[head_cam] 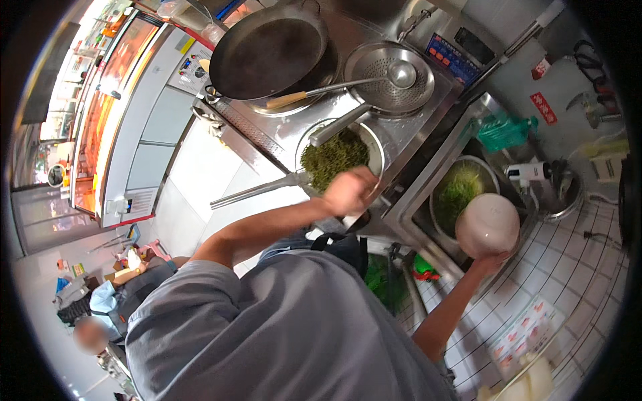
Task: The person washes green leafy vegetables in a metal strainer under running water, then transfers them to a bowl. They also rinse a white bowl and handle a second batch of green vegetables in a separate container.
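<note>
My left hand (351, 190), blurred and with fingers curled, is over the near rim of a round metal basin (377, 143). Whether it grips anything is not clear. Chopped dark greens (333, 158) fill much of that basin. From its left side sticks out a long metal handle (256, 191). My right hand (490, 263) holds a pale round bowl (489, 225) by its lower edge. The bowl overlaps a metal pot (494, 170) in the sink, where brighter leafy greens (456, 195) lie in liquid.
A large dark wok (271, 55) stands on the steel stove. Beside it a perforated strainer (368, 62) carries a ladle (401, 74), and the strainer's handle reaches over the basin. A green plastic basket (504, 134) is by the sink (401, 210). Another person (135, 295) is at left.
</note>
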`<state>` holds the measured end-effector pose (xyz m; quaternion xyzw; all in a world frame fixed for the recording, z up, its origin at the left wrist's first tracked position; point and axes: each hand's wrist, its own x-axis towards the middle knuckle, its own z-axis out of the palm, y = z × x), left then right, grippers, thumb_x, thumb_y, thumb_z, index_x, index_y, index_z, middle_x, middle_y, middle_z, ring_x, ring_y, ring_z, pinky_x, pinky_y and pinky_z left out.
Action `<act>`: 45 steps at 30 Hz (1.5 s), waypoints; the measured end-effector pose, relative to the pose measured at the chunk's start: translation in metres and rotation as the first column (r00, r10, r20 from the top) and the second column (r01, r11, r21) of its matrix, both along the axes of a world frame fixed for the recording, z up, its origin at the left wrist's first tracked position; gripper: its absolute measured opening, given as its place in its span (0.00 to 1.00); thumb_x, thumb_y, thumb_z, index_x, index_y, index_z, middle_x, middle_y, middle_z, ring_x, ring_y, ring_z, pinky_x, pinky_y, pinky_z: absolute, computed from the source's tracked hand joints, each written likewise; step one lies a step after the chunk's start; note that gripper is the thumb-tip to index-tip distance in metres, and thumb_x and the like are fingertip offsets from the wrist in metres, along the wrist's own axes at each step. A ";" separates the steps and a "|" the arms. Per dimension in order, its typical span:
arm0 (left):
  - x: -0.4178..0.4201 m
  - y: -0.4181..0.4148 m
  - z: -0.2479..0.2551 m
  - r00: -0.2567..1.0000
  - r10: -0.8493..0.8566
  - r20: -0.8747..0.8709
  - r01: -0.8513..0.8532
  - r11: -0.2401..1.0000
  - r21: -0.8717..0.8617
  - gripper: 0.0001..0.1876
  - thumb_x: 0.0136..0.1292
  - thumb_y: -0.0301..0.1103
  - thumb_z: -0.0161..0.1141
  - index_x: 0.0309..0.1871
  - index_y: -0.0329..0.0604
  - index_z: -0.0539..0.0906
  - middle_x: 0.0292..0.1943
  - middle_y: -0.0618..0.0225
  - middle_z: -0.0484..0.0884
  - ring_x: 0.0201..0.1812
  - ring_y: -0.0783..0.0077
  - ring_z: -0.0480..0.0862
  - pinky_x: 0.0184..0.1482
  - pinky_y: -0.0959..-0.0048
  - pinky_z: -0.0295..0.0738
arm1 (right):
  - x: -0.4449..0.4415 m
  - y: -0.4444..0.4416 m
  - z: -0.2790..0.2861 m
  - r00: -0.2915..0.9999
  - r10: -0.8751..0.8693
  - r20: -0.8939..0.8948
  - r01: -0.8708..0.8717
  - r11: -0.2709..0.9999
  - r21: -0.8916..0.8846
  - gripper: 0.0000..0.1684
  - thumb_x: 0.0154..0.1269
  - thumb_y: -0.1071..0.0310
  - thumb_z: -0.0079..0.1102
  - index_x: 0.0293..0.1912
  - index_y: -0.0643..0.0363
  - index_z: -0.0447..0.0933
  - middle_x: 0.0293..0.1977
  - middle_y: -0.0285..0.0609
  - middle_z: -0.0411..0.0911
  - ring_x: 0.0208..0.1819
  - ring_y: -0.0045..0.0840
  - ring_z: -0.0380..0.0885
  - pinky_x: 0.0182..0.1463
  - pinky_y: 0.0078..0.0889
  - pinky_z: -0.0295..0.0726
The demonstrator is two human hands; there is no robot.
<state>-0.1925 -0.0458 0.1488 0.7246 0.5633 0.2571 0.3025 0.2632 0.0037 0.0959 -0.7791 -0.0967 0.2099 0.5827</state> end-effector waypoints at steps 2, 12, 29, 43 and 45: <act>-0.063 -0.011 0.009 0.966 0.253 0.047 -0.252 0.967 -0.020 0.10 0.57 0.25 0.62 0.43 0.37 0.80 0.41 0.55 0.80 0.44 0.58 0.82 0.46 0.64 0.78 | 0.032 -0.024 -0.033 0.723 0.436 0.537 -0.091 0.830 -0.551 0.35 0.68 0.46 0.51 0.62 0.64 0.64 0.50 0.56 0.77 0.49 0.42 0.79 0.48 0.45 0.82; -0.270 0.044 -0.089 0.309 0.855 0.417 -0.568 0.517 -0.640 0.37 0.62 0.28 0.55 0.73 0.47 0.52 0.68 0.60 0.63 0.59 0.60 0.74 0.55 0.59 0.72 | -0.028 -0.021 0.050 0.962 -0.268 -0.047 0.271 0.958 0.096 0.28 0.70 0.52 0.47 0.62 0.61 0.66 0.53 0.48 0.76 0.50 0.45 0.77 0.52 0.48 0.80; -0.168 -0.023 -0.067 0.501 0.612 0.612 -0.196 0.769 -0.609 0.25 0.56 0.22 0.59 0.58 0.40 0.68 0.40 0.65 0.78 0.38 0.71 0.78 0.39 0.71 0.75 | -0.140 -0.033 0.192 0.971 -0.061 0.233 -0.081 0.828 0.555 0.33 0.72 0.51 0.50 0.56 0.78 0.66 0.55 0.50 0.72 0.51 0.39 0.74 0.55 0.46 0.75; -0.005 -0.013 -0.079 0.904 0.036 0.426 0.169 0.885 -0.435 0.35 0.60 0.30 0.61 0.70 0.35 0.60 0.64 0.56 0.70 0.53 0.66 0.78 0.57 0.69 0.71 | -0.128 -0.013 0.149 0.880 0.041 0.473 -0.221 0.917 0.331 0.35 0.71 0.45 0.50 0.46 0.76 0.78 0.43 0.57 0.81 0.42 0.38 0.80 0.47 0.36 0.78; -0.001 -0.008 -0.052 0.902 0.051 0.429 0.209 0.817 -0.537 0.33 0.61 0.30 0.61 0.69 0.35 0.62 0.64 0.56 0.69 0.54 0.65 0.77 0.57 0.70 0.71 | -0.128 -0.013 0.155 0.757 0.013 0.653 -0.278 0.911 0.305 0.32 0.72 0.48 0.48 0.49 0.74 0.77 0.44 0.57 0.81 0.43 0.40 0.80 0.48 0.37 0.77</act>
